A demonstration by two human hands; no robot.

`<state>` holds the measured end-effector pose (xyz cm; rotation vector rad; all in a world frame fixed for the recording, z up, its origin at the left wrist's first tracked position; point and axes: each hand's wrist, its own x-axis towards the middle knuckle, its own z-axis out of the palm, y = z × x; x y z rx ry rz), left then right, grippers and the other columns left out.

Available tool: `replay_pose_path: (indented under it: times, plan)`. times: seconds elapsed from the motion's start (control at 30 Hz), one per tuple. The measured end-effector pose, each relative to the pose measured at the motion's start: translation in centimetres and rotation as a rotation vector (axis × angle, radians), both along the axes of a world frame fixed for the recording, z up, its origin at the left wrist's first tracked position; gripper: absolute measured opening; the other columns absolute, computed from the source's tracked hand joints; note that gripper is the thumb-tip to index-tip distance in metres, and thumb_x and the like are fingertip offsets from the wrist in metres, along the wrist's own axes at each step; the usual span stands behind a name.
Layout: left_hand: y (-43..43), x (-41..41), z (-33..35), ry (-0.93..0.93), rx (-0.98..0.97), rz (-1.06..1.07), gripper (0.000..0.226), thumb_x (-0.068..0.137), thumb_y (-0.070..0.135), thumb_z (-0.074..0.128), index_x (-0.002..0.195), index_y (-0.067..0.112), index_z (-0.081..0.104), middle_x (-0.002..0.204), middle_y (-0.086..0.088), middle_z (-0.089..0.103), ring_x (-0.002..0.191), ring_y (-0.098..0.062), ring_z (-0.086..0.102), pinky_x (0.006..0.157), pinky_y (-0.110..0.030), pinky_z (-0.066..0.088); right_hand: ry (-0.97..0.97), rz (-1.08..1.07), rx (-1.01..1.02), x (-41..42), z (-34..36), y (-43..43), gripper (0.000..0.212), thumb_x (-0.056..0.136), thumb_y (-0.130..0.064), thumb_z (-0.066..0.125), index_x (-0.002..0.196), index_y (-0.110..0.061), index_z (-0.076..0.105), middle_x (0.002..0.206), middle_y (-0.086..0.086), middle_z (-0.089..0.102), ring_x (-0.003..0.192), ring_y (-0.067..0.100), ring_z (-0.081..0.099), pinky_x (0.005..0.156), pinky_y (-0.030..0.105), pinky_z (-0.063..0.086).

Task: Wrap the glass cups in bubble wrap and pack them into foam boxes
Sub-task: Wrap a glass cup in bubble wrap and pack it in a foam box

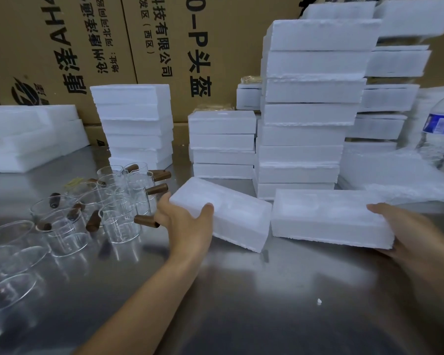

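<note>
Steel table [241,290], largest item, its widest bare stretch lying near-side of both hands and offering the safest room for moving; its near edge is not clearly shown. Cardboard cartons [62,47], walling off the back. Tall foam stack [310,111], unevenly layered, standing right behind the work; in my judgement a box pushed rearward could bump its base and bring it down. Lower foam stacks [222,142], behind and to the left, closing that side too. Pale sheeting [400,175], far right, probably the bubble wrap, too blurred to confirm. Right foam box [326,216], lying flat, grasped at its outer end by the right hand [405,231], thumb on top, fingers hidden beneath. Left foam box [231,216], turned at an angle to the other, inner ends just beside each other, clasped at its outer end by the left hand [182,216], thumb over the top face. Glass cups [108,206], unwrapped, crowded together on the left, none yet in a box; one wooden handle [145,221] sits just beside the left hand, so a leftward swing could topple a cup into its neighbours. Water bottle [438,131], far right, upright. Foam crumb [319,301], suggesting brittle edges that a hard squeeze may chip.
</note>
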<state>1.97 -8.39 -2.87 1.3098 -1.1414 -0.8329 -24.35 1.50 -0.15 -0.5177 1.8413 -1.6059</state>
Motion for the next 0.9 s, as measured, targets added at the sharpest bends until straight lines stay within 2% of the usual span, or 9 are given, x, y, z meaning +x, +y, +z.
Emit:
replay_pose_path:
  times: [0.17, 0.23, 0.3, 0.4, 0.5, 0.6, 0.67, 0.77, 0.9]
  plan:
    - [0.3, 0.0, -0.4, -0.162, 0.019, -0.025, 0.073, 0.084, 0.016, 0.063, 0.142, 0.015, 0.018, 0.15, -0.004, 0.009, 0.134, -0.025, 0.024, 0.098, -0.028, 0.031, 0.343, -0.055, 0.066, -0.1, -0.3, 0.1, 0.003, 0.088, -0.013, 0.058, 0.09, -0.015, 0.059, 0.089, 0.006, 0.056, 0.084, 0.026, 0.051, 0.082, 0.035, 0.038]
    - [0.5, -0.1, -0.4, -0.208, 0.018, -0.049, 0.074, 0.085, 0.013, 0.061, 0.144, 0.014, 0.016, 0.153, -0.005, 0.005, 0.14, -0.024, 0.012, 0.106, -0.028, 0.026, 0.415, -0.044, 0.1, 0.0, -0.4, 0.2, 0.01, 0.088, -0.009, 0.056, 0.088, -0.002, 0.063, 0.092, 0.016, 0.064, 0.086, 0.035, 0.056, 0.084, 0.039, 0.043]
    - [0.8, -0.1, -0.3, -0.28, -0.006, -0.054, 0.076, 0.084, 0.011, 0.061, 0.144, 0.013, 0.016, 0.154, -0.008, 0.003, 0.142, -0.025, 0.006, 0.115, -0.038, 0.02, 0.436, -0.077, 0.126, 0.0, -0.5, 0.3, 0.018, 0.087, -0.006, 0.055, 0.095, 0.008, 0.063, 0.106, 0.024, 0.063, 0.099, 0.043, 0.056, 0.092, 0.048, 0.043]
    - [1.4, 0.2, -0.1, -0.432, -0.217, -0.088, 0.066, 0.083, 0.009, 0.061, 0.139, 0.015, 0.026, 0.148, -0.005, 0.019, 0.137, -0.023, 0.021, 0.112, -0.042, 0.027, 0.449, -0.107, 0.127, 0.1, -0.5, 0.2, 0.016, 0.087, -0.003, 0.055, 0.095, 0.008, 0.064, 0.115, 0.024, 0.062, 0.104, 0.042, 0.053, 0.096, 0.048, 0.04]
    - [2.3, 0.3, 0.2, -0.561, -0.456, -0.262, 0.038, 0.089, 0.022, 0.06, 0.124, 0.026, 0.046, 0.123, 0.015, 0.044, 0.117, -0.007, 0.042, 0.097, -0.024, 0.035, 0.481, -0.091, 0.158, -0.2, -0.9, -0.1, 0.013, 0.087, -0.007, 0.056, 0.097, -0.003, 0.064, 0.114, 0.019, 0.061, 0.095, 0.035, 0.054, 0.093, 0.045, 0.041]
    - [3.0, -0.1, 0.1, -0.84, -0.616, -0.421, 0.027, 0.089, 0.04, 0.058, 0.113, 0.027, 0.057, 0.113, 0.013, 0.055, 0.101, -0.006, 0.046, 0.083, -0.016, 0.029, 0.652, -0.152, 0.204, -0.5, -1.3, -0.4, 0.043, 0.084, -0.014, 0.06, 0.126, -0.007, 0.052, 0.126, 0.018, 0.055, 0.11, 0.037, 0.052, 0.096, 0.047, 0.043]
    - [3.1, -0.4, -0.2, -0.944, -0.643, -0.464, 0.027, 0.089, 0.042, 0.059, 0.111, 0.027, 0.06, 0.113, 0.009, 0.058, 0.1, -0.011, 0.05, 0.083, -0.018, 0.029, 0.842, -0.204, 0.083, 0.2, -1.1, -0.1, 0.048, 0.082, -0.012, 0.062, 0.128, -0.012, 0.049, 0.126, 0.017, 0.052, 0.11, 0.035, 0.051, 0.095, 0.046, 0.042]
    - [3.0, -0.6, -0.6, -0.944, -0.617, -0.463, 0.026, 0.092, 0.041, 0.056, 0.114, 0.028, 0.059, 0.117, 0.009, 0.056, 0.107, -0.011, 0.047, 0.089, -0.017, 0.025, 1.015, -0.112, -0.19, 3.3, -0.4, 0.2, 0.04, 0.084, -0.01, 0.061, 0.123, -0.015, 0.052, 0.12, 0.008, 0.052, 0.099, 0.017, 0.05, 0.087, 0.031, 0.038]
    - [2.3, -0.4, -0.4, -0.943, -0.602, -0.391, 0.027, 0.093, 0.04, 0.054, 0.116, 0.028, 0.06, 0.118, 0.008, 0.057, 0.11, -0.013, 0.047, 0.09, -0.02, 0.026, 1.032, 0.197, -0.374, 9.8, 1.3, -0.6, 0.032, 0.086, -0.012, 0.061, 0.111, -0.029, 0.052, 0.112, -0.008, 0.051, 0.098, 0.0, 0.045, 0.083, 0.0, 0.03]
